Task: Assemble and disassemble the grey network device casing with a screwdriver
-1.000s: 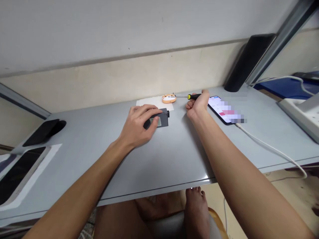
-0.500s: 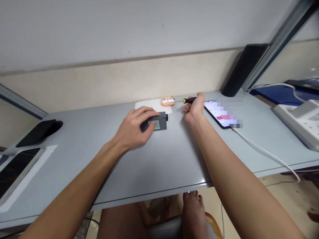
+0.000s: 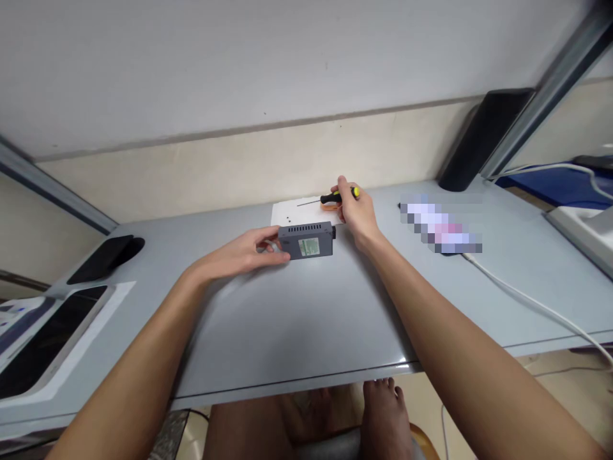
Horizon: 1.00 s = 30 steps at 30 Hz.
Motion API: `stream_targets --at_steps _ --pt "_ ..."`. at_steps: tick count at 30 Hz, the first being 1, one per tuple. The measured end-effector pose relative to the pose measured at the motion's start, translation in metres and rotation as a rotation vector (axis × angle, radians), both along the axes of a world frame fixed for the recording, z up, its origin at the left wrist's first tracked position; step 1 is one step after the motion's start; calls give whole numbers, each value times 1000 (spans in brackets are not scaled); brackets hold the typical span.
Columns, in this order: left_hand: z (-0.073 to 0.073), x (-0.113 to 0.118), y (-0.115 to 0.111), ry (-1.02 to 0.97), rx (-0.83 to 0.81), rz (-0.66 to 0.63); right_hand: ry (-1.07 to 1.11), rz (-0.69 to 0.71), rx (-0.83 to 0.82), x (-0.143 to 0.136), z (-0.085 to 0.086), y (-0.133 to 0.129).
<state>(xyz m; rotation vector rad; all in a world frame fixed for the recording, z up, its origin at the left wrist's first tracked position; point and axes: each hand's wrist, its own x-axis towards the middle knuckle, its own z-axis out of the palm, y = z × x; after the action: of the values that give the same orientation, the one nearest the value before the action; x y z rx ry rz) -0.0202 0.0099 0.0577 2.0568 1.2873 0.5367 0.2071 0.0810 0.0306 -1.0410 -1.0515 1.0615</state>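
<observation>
A dark grey box-shaped device (image 3: 293,250) with a row of vent slots and a pale green label stands on the desk. My left hand (image 3: 249,250) grips its left end between thumb and fingers. My right hand (image 3: 354,207) is closed around a black-and-yellow screwdriver (image 3: 329,199), whose thin shaft points left above a white sheet of paper (image 3: 282,212). Behind the screwdriver, partly hidden by it and my fingers, is an orange object (image 3: 328,207). Small black bits, possibly screws, (image 3: 288,220) lie on the paper just behind the device.
To the right lies a phone (image 3: 438,227), its screen blurred out, with a white cable (image 3: 522,300) attached. A black cylinder-like object (image 3: 479,140) stands at the back right. On the left are a tablet-like device (image 3: 57,338) and a black flat object (image 3: 100,259).
My right hand has moved left with the screwdriver, over the paper and orange object. My left hand has shifted to the device's left end, and the device now shows its vented edge.
</observation>
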Motion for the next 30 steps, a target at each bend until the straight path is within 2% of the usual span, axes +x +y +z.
stream_targets --at_steps 5,11,14,20,26,30 --pt "1 4 -3 29 22 54 -157 121 21 -3 -7 -6" --pt "1 4 -3 -220 132 142 -198 113 27 -2 -10 -6" --pt "-1 3 -2 -260 142 149 -220 118 28 -2 -12 -5" --pt "-5 8 0 -207 217 139 -152 93 7 0 -14 -3" --pt "-8 10 3 -219 217 155 -157 138 -48 -2 -8 -7" --pt "-14 13 5 -240 241 180 -78 94 -67 -1 -6 -6"
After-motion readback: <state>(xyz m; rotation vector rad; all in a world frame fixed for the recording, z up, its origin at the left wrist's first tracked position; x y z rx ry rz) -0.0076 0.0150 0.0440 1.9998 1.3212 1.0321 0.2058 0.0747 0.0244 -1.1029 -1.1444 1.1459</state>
